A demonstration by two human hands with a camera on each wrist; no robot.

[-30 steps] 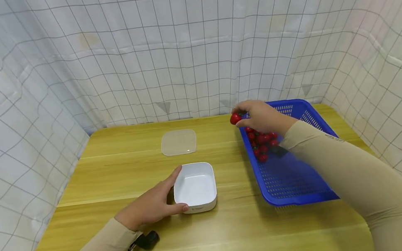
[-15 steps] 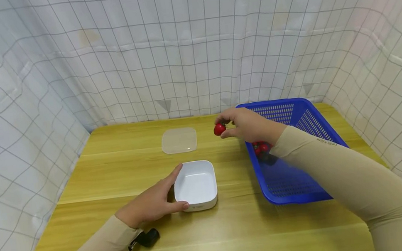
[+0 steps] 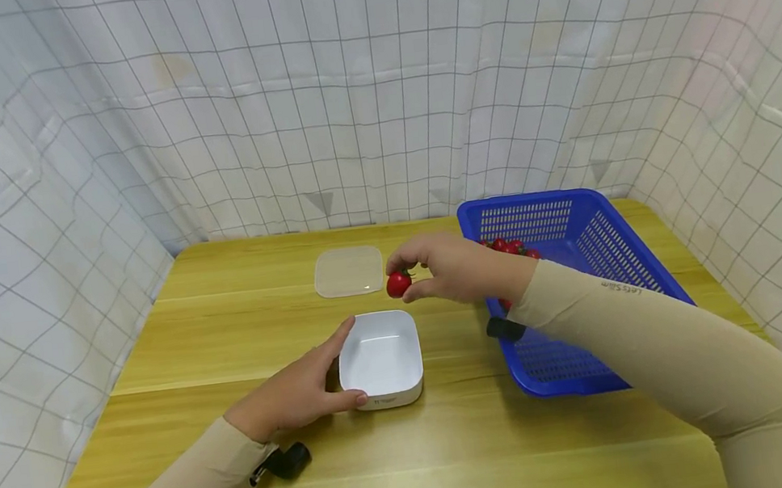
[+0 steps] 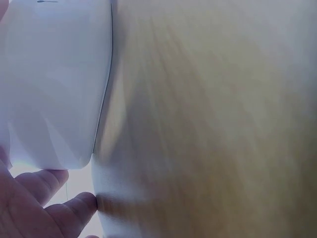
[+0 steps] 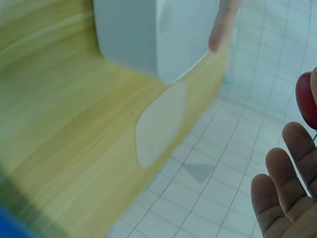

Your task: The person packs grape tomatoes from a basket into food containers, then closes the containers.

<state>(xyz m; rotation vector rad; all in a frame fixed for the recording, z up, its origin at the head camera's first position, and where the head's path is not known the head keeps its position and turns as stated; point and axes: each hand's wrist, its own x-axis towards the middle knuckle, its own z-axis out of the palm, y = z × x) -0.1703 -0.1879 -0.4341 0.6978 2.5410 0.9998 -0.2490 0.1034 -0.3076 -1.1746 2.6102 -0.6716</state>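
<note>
In the head view my right hand pinches a red cherry tomato with a green stem, held just beyond the far right corner of a white square container. The right wrist view shows the tomato at its right edge, with several fingers extended below it. My left hand holds the container at its left side, thumb on the near wall and a finger at the far left corner. The container's white floor is bare. In the left wrist view its wall fills the upper left, fingers beneath.
A blue plastic basket stands on the right of the wooden table, with several cherry tomatoes inside, partly hidden by my right arm. A translucent lid lies behind the container. A white gridded curtain surrounds the table's back and sides.
My right hand has moved left and nearer, carrying the tomato from the basket's far left corner toward the container. My left hand has stayed on the container.
</note>
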